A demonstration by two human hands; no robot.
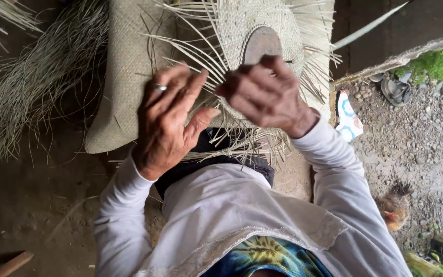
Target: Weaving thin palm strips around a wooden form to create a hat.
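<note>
A round, partly woven straw piece (242,25) lies in front of me, loose pale strands fanning out from its rim and a dark oval form (261,43) at its centre. My left hand (167,120), a ring on one finger, is raised over the strands with fingers spread and palm turned inward. My right hand (265,95) is curled over the near edge of the weave, fingertips pinching thin straw strands. More strands hang down over my lap below both hands.
A woven mat (121,77) lies under the work. A heap of loose straw (32,77) sits at left. To the right are a stone ledge (401,54), gravel ground, sandals (396,90), a cloth scrap (348,118) and a chicken (395,205).
</note>
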